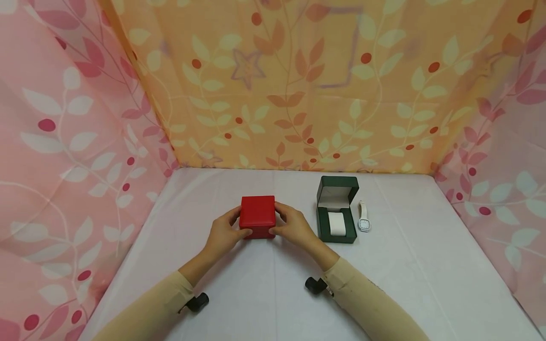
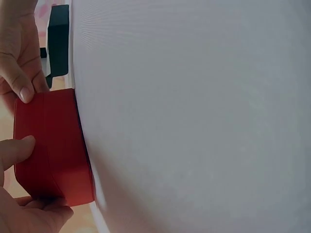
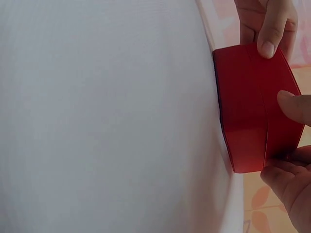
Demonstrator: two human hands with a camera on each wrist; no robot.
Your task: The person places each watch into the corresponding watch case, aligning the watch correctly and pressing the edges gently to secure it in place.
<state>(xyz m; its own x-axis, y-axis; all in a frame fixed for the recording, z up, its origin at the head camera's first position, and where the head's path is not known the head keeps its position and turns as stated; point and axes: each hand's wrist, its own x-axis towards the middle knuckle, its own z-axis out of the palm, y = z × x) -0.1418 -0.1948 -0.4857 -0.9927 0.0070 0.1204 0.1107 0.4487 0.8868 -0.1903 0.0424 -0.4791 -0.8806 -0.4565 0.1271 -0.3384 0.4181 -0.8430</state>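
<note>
Both hands hold a closed red box (image 1: pixel 258 211) that sits on the white table, left of centre in the head view. My left hand (image 1: pixel 223 230) grips its left side, thumb on the front face and fingers along the side. From the right, my right hand (image 1: pixel 295 224) grips it the same way. Both wrist views show the red box (image 2: pixel 51 145) with its lid down and thumbs on its front. To the right stands a green watch box (image 1: pixel 337 210) with its lid raised and a white cushion (image 1: pixel 337 224) inside. Beside it lies a white-strapped watch (image 1: pixel 364 218).
A white cloth covers the table (image 1: pixel 409 265). Patterned curtains enclose it, orange at the back (image 1: pixel 273 94) and pink on the left (image 1: pixel 85 142) and right. Small black wrist cameras hang at both sleeves.
</note>
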